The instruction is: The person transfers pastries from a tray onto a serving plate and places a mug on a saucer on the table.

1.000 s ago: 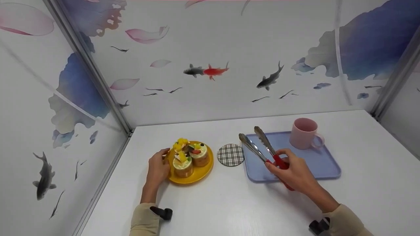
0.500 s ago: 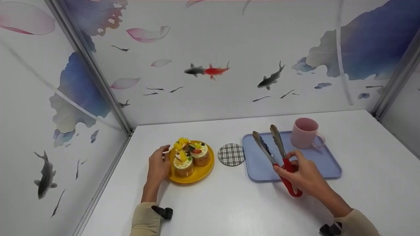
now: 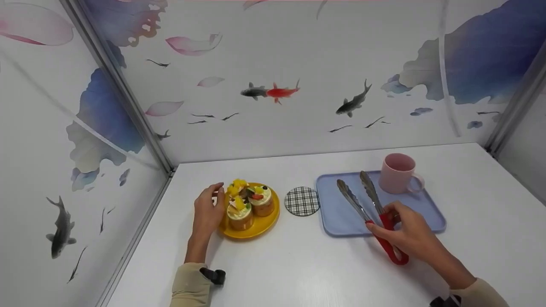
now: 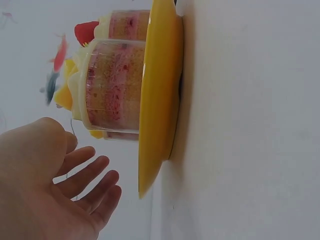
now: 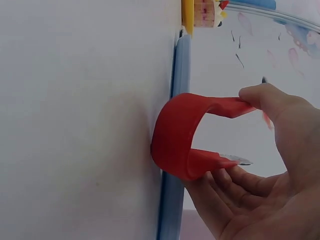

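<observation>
My right hand [image 3: 411, 234] grips a pair of metal tongs [image 5: 175, 135] by its red handles, thumb on one arm and fingers on the other. The tongs' arms are spread with nothing between their tips, and they point away over the blue tray [image 3: 335, 224]. Their red bend sits over the tray's front edge. To the left, my left hand [image 3: 209, 211] is beside a yellow plate [image 4: 162, 90], its fingers loosely bent and holding nothing. On that plate stand several clear cups of layered cake [image 3: 241, 217] topped with cream and fruit.
A pink mug [image 3: 396, 175] stands at the tray's back right. Between plate and tray lies a round checked coaster [image 3: 301, 201], right at the tray's left edge. White panels [image 3: 273, 128] with painted fish enclose the white table [image 3: 277, 273] at the back and sides.
My right hand has drawn the tongs rightward and toward me over the tray. My left fingers have risen slightly from the plate's rim; plate, coaster, mug and tray stay put.
</observation>
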{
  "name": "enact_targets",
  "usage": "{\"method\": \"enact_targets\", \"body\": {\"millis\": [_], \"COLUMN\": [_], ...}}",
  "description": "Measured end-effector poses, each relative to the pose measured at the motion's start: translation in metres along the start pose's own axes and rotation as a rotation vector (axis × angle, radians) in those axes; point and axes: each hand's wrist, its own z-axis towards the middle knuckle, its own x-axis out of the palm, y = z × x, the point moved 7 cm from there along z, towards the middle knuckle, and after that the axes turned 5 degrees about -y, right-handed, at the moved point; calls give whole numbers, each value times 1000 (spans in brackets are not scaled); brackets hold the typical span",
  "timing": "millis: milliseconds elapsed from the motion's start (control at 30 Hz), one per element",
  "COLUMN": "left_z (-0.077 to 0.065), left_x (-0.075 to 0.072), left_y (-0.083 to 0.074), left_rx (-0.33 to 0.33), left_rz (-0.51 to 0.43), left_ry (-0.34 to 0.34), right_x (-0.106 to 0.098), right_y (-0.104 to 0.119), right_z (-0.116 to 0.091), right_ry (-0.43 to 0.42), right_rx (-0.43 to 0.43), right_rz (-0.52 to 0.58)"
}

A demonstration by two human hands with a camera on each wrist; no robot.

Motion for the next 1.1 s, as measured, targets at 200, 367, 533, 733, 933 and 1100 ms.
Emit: {"method": "enact_targets", "body": {"millis": [200, 367, 533, 733, 933, 1100], "left_z": [-1, -4, -10, -18, -31, -40], "left_x": [-6, -5, -4, 6, 21, 34], "left_y": [-20, -38, -54, -69, -87, -100], "left_rx": [76, 98, 121, 159, 238, 296], "left_rz": [-15, 18, 50, 59, 71, 86], "left_ry": [-33, -21, -23, 8, 59, 112], "right_x": [-5, -10, -15, -23, -28, -29], "right_y": [-7, -16, -26, -41, -50, -54], "right_z": [-5, -10, -18, -27, -31, -35], "right_ry": [24, 82, 127, 176, 228, 251], "right_rx": [36, 93, 143, 211, 283, 319], "right_rz": [-54, -87, -135, -180, -253, -280]}}
